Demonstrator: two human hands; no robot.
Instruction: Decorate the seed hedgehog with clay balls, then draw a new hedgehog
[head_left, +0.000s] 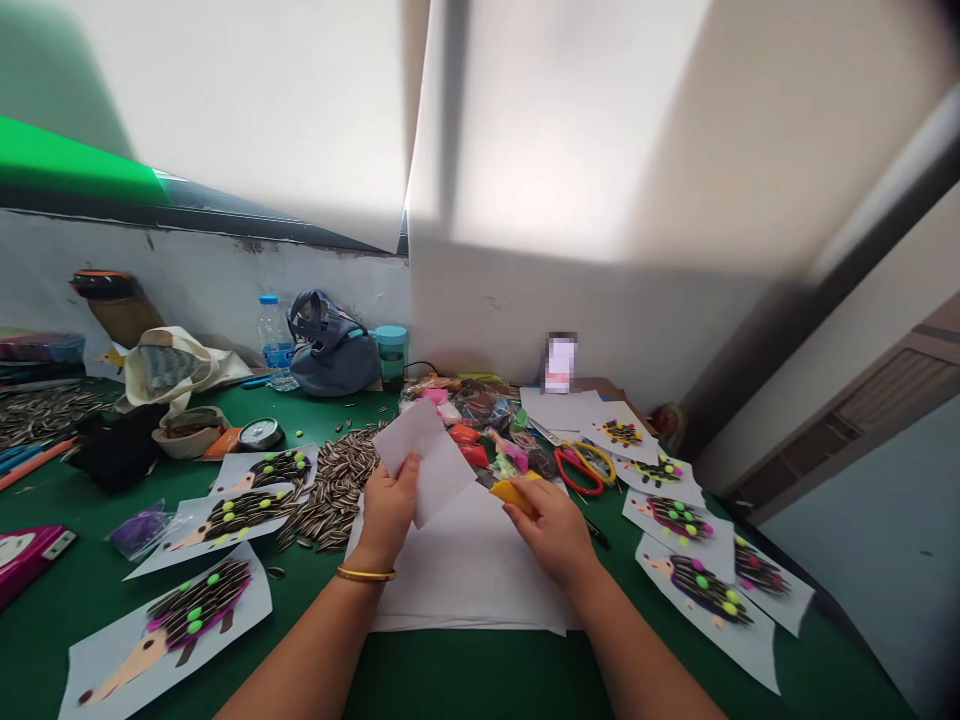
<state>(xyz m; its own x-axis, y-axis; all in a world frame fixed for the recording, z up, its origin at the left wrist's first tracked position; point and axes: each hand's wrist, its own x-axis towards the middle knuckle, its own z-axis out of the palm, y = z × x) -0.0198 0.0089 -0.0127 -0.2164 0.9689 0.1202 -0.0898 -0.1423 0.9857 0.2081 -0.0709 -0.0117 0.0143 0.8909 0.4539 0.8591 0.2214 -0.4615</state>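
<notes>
1. Overall, a green-covered desk (pixel 465 685) carries the whole arrangement and meets a pale wall at its far edge.
2. A stack of white paper (pixel 472 590) lies on the desk in front of the person, partly under both hands.
3. A heap of striped seeds (pixel 337 490) spreads just to the left of the stack (a few seeds lie loose beyond it).
4. Hedgehog cards (pixel 169 630) flank the work on both sides; each visible animal has dark spines, many dotted with bright balls.
5. A blue-grey bag (pixel 337 360) stands near the wall, between a clear bottle (pixel 276 345) and a teal-lidded cup (pixel 391 358).
6. The left hand (pixel 390 505), closed with the thumb on top, pinches a white sheet (pixel 427 465) raised at an angle above the stack.
7. The right hand (pixel 551 525), its fingers wrapped narrowly, grips a yellow tool (pixel 517 492) (its dark tip points toward the sheet's right edge, though contact cannot be told).
8. Red-handled scissors (pixel 591 491) rest just beyond the right hand, beside colourful packets (pixel 469 440).
9. A gold-coloured bangle (pixel 365 574) encircles the left wrist.
</notes>
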